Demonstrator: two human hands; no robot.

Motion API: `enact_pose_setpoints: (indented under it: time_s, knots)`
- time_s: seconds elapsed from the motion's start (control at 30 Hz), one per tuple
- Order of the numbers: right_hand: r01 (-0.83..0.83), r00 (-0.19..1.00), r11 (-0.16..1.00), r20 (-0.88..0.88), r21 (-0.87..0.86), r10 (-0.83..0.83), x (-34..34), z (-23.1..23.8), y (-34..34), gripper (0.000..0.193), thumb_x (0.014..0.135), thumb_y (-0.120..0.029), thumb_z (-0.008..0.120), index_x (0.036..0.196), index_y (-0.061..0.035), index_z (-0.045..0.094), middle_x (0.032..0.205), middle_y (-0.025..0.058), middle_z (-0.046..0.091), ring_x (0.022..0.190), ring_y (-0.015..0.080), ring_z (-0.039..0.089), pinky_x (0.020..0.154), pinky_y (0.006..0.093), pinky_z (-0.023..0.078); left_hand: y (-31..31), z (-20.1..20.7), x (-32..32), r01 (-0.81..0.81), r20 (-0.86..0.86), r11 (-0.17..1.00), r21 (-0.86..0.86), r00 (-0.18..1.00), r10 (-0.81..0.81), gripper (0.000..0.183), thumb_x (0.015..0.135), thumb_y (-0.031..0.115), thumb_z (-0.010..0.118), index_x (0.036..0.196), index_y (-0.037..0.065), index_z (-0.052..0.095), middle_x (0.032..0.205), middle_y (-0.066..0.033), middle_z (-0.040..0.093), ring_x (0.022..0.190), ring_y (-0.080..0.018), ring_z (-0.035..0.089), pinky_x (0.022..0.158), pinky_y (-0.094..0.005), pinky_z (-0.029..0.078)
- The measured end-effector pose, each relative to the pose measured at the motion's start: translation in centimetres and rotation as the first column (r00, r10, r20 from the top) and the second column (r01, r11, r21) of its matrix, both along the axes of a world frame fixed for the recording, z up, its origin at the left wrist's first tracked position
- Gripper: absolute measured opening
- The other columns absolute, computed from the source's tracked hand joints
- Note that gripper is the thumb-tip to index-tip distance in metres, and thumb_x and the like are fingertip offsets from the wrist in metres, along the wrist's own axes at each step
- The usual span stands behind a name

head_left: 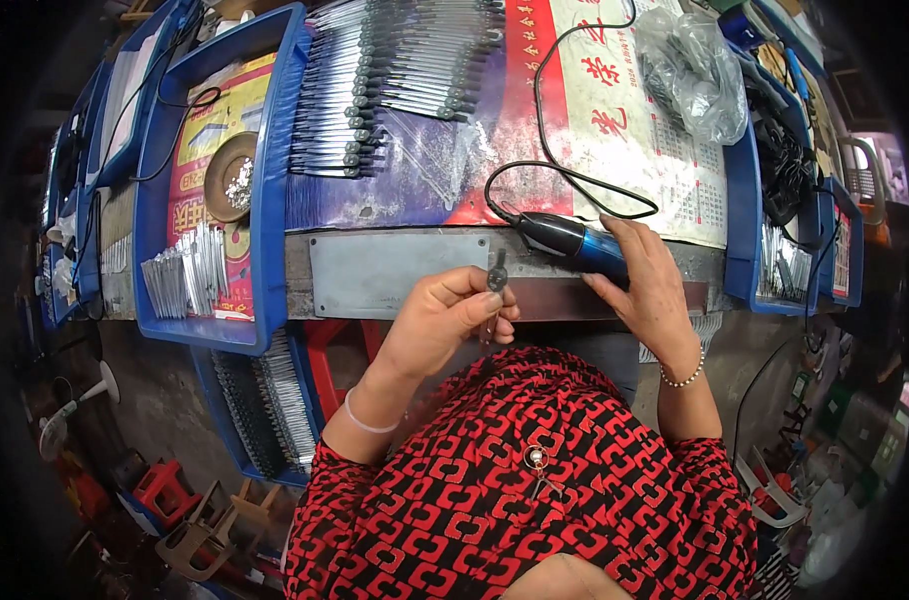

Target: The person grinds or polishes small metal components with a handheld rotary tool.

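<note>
Above my lap, at the table's front edge, my left hand (453, 312) pinches a slim dark metal piece with a round joint (497, 278) between thumb and fingers. The piece stands roughly upright, and its lower part is partly hidden by my fingers. To the right, my right hand (647, 285) grips the blue end of a black-and-blue corded power tool (560, 238), thumb on the near side and fingers over the far side. The tool lies at the table edge, its black end and cord toward the left.
Rows of thin silver metal pieces with dark round joints (350, 90) lie at the back left. A blue tray (275, 190) holds a round bowl (232, 177) and silver strips (187, 272). A grey metal plate (395, 275) sits along the front edge. A clear plastic bag (695, 75) lies back right.
</note>
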State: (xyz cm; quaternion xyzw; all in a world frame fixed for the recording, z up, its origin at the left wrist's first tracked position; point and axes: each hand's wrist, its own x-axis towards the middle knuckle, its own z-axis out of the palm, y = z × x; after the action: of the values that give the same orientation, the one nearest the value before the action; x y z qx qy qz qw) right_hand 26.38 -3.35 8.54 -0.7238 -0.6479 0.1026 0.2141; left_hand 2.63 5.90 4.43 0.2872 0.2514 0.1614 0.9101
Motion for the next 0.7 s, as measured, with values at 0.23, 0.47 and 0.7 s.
enact_pose_setpoints:
  time_s: [0.23,0.47,0.7]
  knots:
    - [-0.026,0.998,0.976,0.042,-0.216,0.036,1.0,-1.0,0.1,0.067,0.065,-0.012,0.074,0.126,-0.0098,0.045,0.099,0.0127,0.053,0.089,0.0296,0.053,0.075,0.0367,0.044,-1.6,2.4,-0.3,0.045,-0.252,0.604,0.796,0.931,0.263,0.017,0.090,0.006,0.050,0.105,-0.002,0.051,0.087,-0.0125,0.062,0.070,-0.0100,0.055,0.058,-0.0247,0.045]
    - [0.082,0.573,0.985,-0.802,-0.149,-0.169,-0.2,1.4,-0.9,0.082,0.061,-0.016,0.079,0.129,0.0065,0.039,0.104,0.0083,0.055,0.093,0.0154,0.053,0.084,0.0266,0.042,-1.7,1.4,-2.2,0.049,0.084,-0.261,0.964,0.877,0.473,0.031,0.071,-0.002,0.058,0.102,-0.003,0.054,0.089,-0.0151,0.055,0.069,-0.0249,0.054,0.058,-0.0345,0.045]
    - [-0.072,0.105,0.992,-0.990,-0.104,-0.096,-5.4,1.9,0.1,0.078,0.060,-0.016,0.075,0.123,0.0083,0.037,0.083,0.0041,0.046,0.074,0.0125,0.048,0.062,0.0248,0.042,-2.5,0.6,-5.9,0.097,0.099,-0.289,0.952,0.800,0.592,0.027,0.073,0.001,0.057,0.100,-0.001,0.056,0.086,-0.0135,0.054,0.070,-0.0256,0.054,0.059,-0.0339,0.045]
